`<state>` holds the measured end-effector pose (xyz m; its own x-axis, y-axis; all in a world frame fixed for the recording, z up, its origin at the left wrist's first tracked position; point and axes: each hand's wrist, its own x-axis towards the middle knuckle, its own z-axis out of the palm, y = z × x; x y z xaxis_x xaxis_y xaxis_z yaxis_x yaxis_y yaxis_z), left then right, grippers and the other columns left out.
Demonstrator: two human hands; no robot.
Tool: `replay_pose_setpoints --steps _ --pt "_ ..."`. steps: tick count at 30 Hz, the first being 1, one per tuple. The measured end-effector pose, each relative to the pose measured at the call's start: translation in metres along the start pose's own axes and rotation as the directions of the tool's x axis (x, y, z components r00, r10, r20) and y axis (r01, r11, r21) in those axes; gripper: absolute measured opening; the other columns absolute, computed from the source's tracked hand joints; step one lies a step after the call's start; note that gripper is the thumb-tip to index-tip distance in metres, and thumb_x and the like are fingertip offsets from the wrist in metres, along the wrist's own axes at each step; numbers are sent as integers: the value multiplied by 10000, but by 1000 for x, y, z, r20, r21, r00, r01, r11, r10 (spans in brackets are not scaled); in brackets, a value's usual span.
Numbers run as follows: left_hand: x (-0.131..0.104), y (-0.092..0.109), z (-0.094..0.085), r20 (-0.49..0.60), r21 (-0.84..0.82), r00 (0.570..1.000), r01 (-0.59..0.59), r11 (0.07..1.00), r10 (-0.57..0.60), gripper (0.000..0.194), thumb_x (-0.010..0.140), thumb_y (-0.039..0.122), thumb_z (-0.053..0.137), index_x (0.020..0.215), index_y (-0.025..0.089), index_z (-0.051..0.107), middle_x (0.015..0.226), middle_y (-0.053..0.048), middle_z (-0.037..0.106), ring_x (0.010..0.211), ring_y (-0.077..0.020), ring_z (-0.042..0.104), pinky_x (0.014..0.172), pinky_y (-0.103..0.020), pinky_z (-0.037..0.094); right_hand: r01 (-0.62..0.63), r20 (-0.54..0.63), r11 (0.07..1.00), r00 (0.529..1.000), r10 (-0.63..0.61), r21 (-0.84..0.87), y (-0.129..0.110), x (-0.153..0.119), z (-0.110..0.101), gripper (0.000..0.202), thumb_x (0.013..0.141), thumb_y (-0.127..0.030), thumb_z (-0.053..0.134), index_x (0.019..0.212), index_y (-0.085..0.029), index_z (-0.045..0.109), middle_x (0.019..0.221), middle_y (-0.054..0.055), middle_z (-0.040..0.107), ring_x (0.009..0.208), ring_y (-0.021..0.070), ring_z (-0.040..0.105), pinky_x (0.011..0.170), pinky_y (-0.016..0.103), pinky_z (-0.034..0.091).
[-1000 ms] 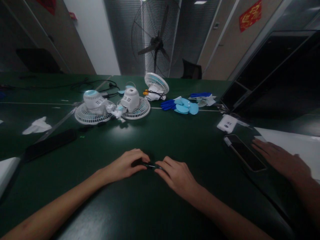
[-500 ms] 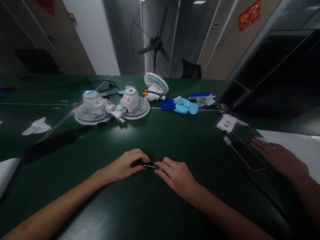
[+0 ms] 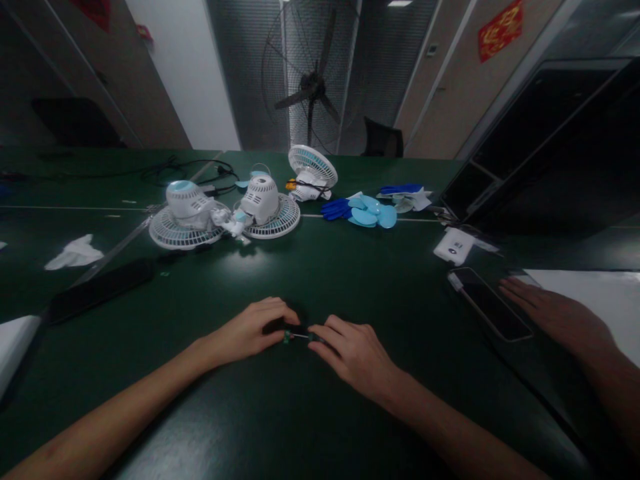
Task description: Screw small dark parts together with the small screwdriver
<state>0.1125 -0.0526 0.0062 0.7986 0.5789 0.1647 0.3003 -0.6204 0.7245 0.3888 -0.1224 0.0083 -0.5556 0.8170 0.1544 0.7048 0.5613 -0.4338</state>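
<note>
Lower center: left hand (image 3: 263, 323) pinches small dark part (image 3: 297, 329), right hand (image 3: 353, 341) grips thin tool (image 3: 301, 336). Part probably light, stiff; hold by edges.

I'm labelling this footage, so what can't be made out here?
Head view throughout:
Small dark object: partly covered by left hand and right hand; too small to identify.
Print on white item: too small and blurred.
White object, left: cut off by picture edge.

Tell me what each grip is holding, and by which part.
The right grip holds a thin tool by its dark end, shaft pointing left. The left grip pinches a small dark piece; which part cannot be told.
</note>
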Motion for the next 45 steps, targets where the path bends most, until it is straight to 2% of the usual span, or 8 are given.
replay_pose_setpoints --steps 25,31,39,45 --pt "1 0 0 -4 4 999 -45 999 45 187 1044 171 610 1212 232 666 1095 -62 696 1045 -215 641 940 -362 488 19 -12 1000 1000 -19 -10 2 -1 3 307 1123 -401 537 1336 -240 688 1104 52 710 881 173 704 709 295 546" --pt "0 2 -1 12 5 998 -60 998 60 89 1066 189 579 1103 210 658 1073 -65 683 1025 -211 630 961 -366 479 5 -6 1000 1000 -5 7 1 -1 2 291 1110 -390 566 1332 -244 685 1117 45 702 882 177 700 716 300 548" --pt "0 3 -2 56 30 996 -74 997 72 97 1075 175 561 1066 207 653 1073 -63 679 1040 -207 623 989 -374 454 -13 1 1000 1000 13 -3 0 -1 2 281 1102 -384 585 1331 -250 681 1129 43 701 893 188 698 728 316 544" --pt "-1 1 -1 20 37 995 -99 994 99 92 1051 168 602 1019 209 678 1123 -60 706 1083 -202 654 1056 -396 445 -22 -2 1000 1000 22 5 0 -1 2 260 1090 -363 607 1310 -250 686 1118 37 701 889 186 693 715 308 522"
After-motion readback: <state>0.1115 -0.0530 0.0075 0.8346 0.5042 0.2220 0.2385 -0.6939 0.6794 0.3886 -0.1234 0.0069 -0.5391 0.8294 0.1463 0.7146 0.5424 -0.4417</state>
